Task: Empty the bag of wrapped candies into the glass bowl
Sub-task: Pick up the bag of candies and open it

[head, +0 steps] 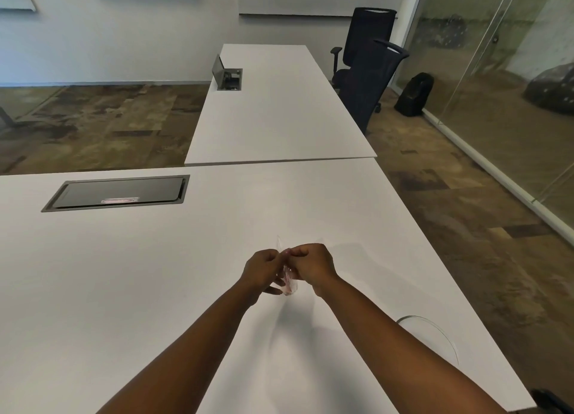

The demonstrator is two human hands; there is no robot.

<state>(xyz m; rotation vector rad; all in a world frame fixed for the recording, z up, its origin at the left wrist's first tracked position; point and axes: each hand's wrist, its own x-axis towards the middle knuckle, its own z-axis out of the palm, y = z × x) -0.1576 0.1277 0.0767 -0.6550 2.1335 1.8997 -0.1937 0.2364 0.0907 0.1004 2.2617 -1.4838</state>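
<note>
1. The left hand and the right hand were held close together above the white table, both arms stretched forward over it.
2. Both hands were closed in a pinch on the clear bag, each gripping its upper edge from its own side.
3. The bag hung between the two hands, raised off the table, its lower end dropping just below the knuckles; something pinkish showed inside, too blurred to make out as single candies.
4. The glass bowl stood on the table to the right of the bag and nearer the person, beside the right forearm and well apart from both hands; only its faint rim could be made out.
5. Farther from the person than the bag and to its left, a dark cable hatch lay flush in the table.
</note>
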